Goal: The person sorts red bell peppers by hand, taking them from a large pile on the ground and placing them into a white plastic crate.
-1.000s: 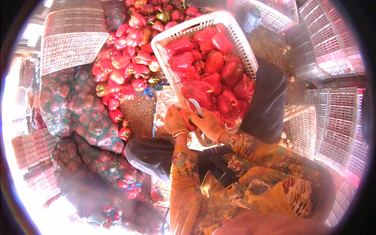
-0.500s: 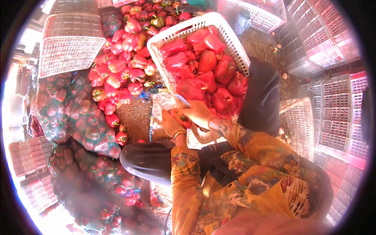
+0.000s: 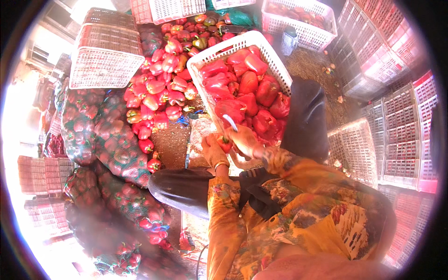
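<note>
My left hand (image 3: pixel 214 151), in a tan work glove, is closed around a red bell pepper (image 3: pixel 225 145), of which a small part with some green shows. Right beside it, my gloved right hand (image 3: pixel 244 141) grips a knife with a short pale blade (image 3: pixel 229 122) that points up and away from me; its handle is hidden in the fist. Just beyond both hands stands a white plastic crate (image 3: pixel 204 94), filled with red bell peppers (image 3: pixel 248 83). My two bent knees lie on either side of the hands.
Loose red peppers (image 3: pixel 156 87), a few partly green, are heaped left of the crate. Green mesh sacks (image 3: pixel 119 144) full of peppers line the left side. An upturned crate (image 3: pixel 106 68) stands behind them. Crate stacks (image 3: pixel 403 135) rise on the right, and a bluish jar (image 3: pixel 289 41) stands beyond the crate.
The whole view has shifted, so the surroundings appear further right and lower. The knife blade has turned more upright. The left hand keeps hold of the bell pepper.
</note>
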`<state>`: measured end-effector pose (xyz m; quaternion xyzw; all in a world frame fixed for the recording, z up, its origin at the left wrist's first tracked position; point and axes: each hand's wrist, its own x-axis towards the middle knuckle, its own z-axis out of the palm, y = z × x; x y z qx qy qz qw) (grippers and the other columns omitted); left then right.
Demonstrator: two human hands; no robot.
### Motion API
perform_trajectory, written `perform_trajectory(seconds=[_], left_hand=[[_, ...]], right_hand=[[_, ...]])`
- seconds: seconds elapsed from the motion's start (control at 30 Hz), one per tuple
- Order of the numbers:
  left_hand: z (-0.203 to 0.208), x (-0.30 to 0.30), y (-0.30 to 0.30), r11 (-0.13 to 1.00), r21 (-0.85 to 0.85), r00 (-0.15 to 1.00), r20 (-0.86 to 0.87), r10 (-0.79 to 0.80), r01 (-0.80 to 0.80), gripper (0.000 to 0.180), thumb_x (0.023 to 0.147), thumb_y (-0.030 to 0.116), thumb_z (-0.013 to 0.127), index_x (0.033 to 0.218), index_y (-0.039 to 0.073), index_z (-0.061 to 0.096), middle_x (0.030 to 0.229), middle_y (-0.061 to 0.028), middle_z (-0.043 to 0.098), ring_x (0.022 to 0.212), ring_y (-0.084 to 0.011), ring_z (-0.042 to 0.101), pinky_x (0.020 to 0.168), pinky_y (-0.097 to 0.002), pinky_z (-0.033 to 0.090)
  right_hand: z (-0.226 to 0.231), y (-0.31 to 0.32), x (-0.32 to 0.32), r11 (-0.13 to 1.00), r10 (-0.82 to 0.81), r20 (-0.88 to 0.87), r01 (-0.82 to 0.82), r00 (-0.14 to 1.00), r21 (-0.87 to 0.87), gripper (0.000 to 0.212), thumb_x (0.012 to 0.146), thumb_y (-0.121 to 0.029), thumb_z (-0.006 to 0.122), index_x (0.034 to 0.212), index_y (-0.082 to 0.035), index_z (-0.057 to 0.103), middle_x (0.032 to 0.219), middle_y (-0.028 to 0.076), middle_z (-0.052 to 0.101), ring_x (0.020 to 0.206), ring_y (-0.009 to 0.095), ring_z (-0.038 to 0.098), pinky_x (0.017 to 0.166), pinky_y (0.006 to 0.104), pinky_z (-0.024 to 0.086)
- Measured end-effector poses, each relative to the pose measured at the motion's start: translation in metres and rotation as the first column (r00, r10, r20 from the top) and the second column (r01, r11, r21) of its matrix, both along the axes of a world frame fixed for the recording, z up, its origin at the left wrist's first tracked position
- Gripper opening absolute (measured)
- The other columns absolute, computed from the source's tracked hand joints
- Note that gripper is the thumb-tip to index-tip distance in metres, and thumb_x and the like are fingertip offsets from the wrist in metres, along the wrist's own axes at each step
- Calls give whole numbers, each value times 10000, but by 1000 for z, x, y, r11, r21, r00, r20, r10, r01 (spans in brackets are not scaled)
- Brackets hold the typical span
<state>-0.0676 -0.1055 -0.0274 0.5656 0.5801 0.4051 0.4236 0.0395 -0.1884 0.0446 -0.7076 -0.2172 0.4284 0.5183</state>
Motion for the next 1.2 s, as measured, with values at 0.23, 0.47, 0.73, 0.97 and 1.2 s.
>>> perform_trajectory(seconds=[0.23,0.47,0.73,0.97,1.2], left_hand=[[1,1,-2,828,-521,875,477,79,209,287,904,285,664,1051,41,623,859,-73,638,787,-203,620,701,-350,522],[16,6,-44,883,404,935,-341,-97,239,514,860,247,684,1274,-12,521,1086,-149,598,1020,-264,581,884,-422,496],[27,-33,-27,998,42,806,587,-69,55,702,873,261,628,1489,74,349,1363,-127,488,1217,-262,504,1010,-398,456],[88,7,-46,843,378,836,246,-491,383,648,860,318,708,1403,33,498,1329,-174,552,1193,-358,557,1001,-477,474],[55,22,-97,644,212,593,-663,-457,735,692,849,263,689,1471,80,447,1468,-193,423,1234,-377,522,1058,-525,422]], right_hand=[[-5,-28,-4,924,-34,352,-104,935,367,129,924,-170,679,945,-43,684,852,124,728,792,209,734,697,332,564],[-65,7,36,918,-367,-272,394,889,48,193,925,-193,626,855,-23,684,707,39,659,570,128,596,503,293,445],[121,-85,74,990,-2,389,-54,921,132,150,962,-183,652,1031,-57,694,779,13,658,576,82,550,507,258,442],[120,-307,135,803,181,762,354,622,-480,419,877,-242,655,1253,-56,657,1016,198,704,930,283,688,833,388,508],[149,-104,90,881,-473,-171,462,864,-99,319,926,-406,697,994,-95,692,694,-13,604,483,56,507,421,223,402]])
